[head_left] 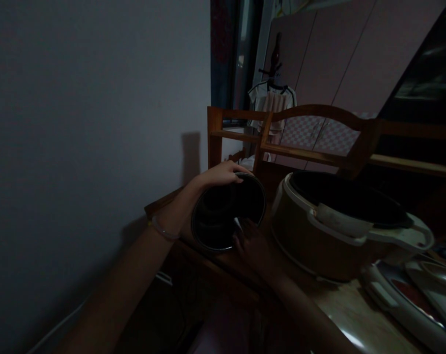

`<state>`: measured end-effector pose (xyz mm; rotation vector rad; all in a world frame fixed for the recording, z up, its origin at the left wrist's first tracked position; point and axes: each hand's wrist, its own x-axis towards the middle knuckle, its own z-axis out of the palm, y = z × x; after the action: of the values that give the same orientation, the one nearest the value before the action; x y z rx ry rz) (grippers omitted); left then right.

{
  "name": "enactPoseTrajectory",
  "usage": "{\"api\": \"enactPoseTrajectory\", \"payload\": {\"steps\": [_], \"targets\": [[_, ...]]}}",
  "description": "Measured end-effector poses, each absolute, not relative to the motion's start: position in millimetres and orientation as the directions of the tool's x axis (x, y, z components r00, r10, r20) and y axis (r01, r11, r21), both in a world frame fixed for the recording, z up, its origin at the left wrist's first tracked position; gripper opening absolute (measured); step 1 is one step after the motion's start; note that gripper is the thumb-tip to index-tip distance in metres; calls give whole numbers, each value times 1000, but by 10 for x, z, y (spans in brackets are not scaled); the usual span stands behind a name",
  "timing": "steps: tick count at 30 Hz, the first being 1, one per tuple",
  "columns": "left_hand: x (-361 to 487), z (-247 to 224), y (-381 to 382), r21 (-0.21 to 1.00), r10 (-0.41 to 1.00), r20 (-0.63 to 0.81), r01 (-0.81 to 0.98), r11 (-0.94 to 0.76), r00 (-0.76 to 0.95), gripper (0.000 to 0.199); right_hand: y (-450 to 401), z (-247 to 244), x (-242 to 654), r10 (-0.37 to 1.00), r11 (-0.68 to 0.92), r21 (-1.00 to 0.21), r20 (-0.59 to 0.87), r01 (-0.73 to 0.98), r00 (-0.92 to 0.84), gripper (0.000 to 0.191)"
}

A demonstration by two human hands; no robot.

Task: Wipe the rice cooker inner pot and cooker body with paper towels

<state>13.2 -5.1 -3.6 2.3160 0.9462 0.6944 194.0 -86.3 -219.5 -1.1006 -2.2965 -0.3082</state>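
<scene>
A dark round pot (219, 216) is tipped on its side, its opening facing me, at the left end of the wooden desk. My left hand (223, 174) grips the upper rim, thumb inside and fingers behind. At the lower right of the opening, my right hand (250, 243) is closed around a small white object (238, 224) that points into the pot; its full shape is hidden. To the right stands a large cooker body (322, 231) with a black interior and a pale rim.
A cooker lid (403, 295) lies at the lower right on a marbled surface (351, 314). A wooden shelf frame (307, 153) runs along the back. The wall (97, 98) borders the left side. Clothes (272, 101) hang beyond the frame, before pink cabinets (329, 54).
</scene>
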Motion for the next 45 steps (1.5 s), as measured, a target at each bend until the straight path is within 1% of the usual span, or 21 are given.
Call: {"api": "enactPoseTrajectory", "payload": {"steps": [5,10,13,18,23,26,33,40,45], "targets": [[131,-13,-79,647,704,231,434,-627,672,48,-887,-2183,1907,608,671,-6,577,741,-546,40],[59,-1,-117,666,705,230,420,-617,671,49,-864,-2193,1911,637,602,-30,620,798,-457,39],[30,0,-123,674,707,227,416,-611,670,49,-859,-2212,1913,636,590,-20,627,807,-449,39],[32,6,-129,680,676,212,391,-621,706,49,-886,-2221,1891,606,619,50,604,784,-517,37],[58,6,-108,696,661,192,375,-613,725,50,-914,-2220,1887,571,668,85,579,740,-582,34],[63,10,-101,695,671,186,387,-606,718,50,-920,-2220,1885,570,670,83,579,738,-583,35],[14,6,-113,699,710,202,408,-587,675,50,-925,-2207,1879,626,585,39,614,810,-481,42],[30,-4,-120,698,696,205,397,-597,688,50,-892,-2242,1877,590,633,103,578,767,-564,38],[60,8,-120,706,698,202,392,-590,687,51,-944,-2204,1876,578,685,56,565,727,-589,40]]}}
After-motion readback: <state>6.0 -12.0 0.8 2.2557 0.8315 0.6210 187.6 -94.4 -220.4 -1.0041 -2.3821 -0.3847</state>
